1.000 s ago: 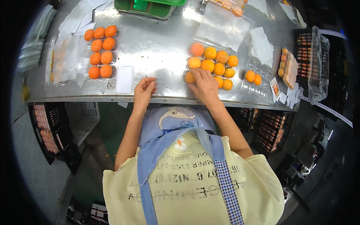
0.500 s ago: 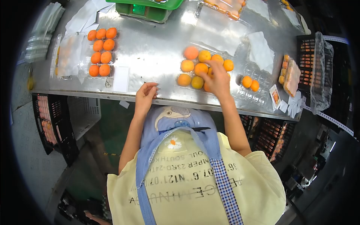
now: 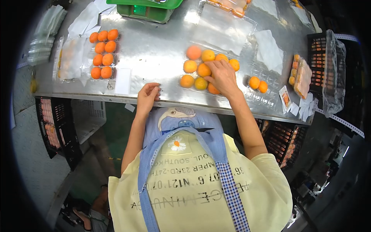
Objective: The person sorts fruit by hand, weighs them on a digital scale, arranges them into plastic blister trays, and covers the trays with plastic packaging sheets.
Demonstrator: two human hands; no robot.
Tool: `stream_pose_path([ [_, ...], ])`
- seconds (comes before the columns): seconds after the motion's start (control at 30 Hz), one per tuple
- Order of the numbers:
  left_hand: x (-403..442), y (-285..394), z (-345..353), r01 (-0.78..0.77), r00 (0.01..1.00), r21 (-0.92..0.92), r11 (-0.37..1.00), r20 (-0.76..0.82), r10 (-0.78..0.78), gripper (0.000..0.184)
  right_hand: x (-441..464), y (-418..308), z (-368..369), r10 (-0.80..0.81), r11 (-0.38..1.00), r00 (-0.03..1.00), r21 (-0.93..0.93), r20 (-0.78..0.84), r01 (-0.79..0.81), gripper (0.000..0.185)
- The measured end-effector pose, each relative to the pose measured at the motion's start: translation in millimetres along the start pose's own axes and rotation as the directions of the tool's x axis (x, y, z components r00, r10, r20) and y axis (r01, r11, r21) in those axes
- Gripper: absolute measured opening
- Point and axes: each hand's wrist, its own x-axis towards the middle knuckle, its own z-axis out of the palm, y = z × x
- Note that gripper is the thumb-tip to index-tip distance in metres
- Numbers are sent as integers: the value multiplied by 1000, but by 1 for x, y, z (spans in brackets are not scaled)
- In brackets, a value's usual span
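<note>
My right hand (image 3: 223, 79) is over a clear plastic tray of mandarins, its fingertips and thumb curved around the right side of a mandarin (image 3: 204, 70) in the middle row. The hand covers part of the tray there. Around it sit more mandarins, among them a yellowish one (image 3: 201, 83) in front and a pinker one (image 3: 193, 52) at the back left corner. My left hand (image 3: 147, 96) rests at the table's front edge, fingers loosely bent and apart, with nothing seen in it. A white card (image 3: 123, 82) lies to its left.
On the metal table (image 3: 154, 50), another filled mandarin tray (image 3: 99, 59) stands left. To the right, a clear tray (image 3: 266, 83) holds two mandarins. A green scale (image 3: 145, 11) is at the back. Closed packs (image 3: 300, 77) and paper slips (image 3: 306, 106) lie near the right edge; crates (image 3: 58, 127) stand below.
My right hand has lowered and closed in on the middle of the tray. My left hand has shifted slightly left, its fingers a little more spread. The view has moved slightly.
</note>
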Motion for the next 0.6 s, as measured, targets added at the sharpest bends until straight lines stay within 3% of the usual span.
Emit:
stream_pose_path([
  [0.13, 4, 4, -12, 25, 995, 56, 998, 94, -30, 20, 12, -1, 2, 24, 996, 996, -93, 83, -16, 45],
  [0.23, 4, 12, -27, 2, 988, 142, 990, 151, -23, 19, 13, -2, 2, -20, 993, 1000, -116, 15, 22, 45],
  [0.33, 5, 22, -39, -4, 981, 148, 989, 192, -25, 19, 12, -9, -11, 82, 996, 996, -19, -26, -83, 43],
  [0.37, 5, 28, -42, -5, 978, 126, 992, 205, -21, 19, 12, -19, -23, 194, 978, 981, 79, -19, -192, 45],
  [0.47, 11, 47, -46, -38, 965, 133, 990, 261, 2, 20, -1, -24, -14, 481, 705, 875, 569, 56, -424, 48],
  [0.5, 13, 52, -46, -52, 960, 132, 990, 278, 14, 20, -5, -24, -10, 513, 647, 854, 616, 84, -449, 50],
  [0.6, 21, 59, -48, -85, 943, 148, 985, 332, 32, 20, -6, -32, -7, 574, 747, 817, 443, -56, -495, 48],
])
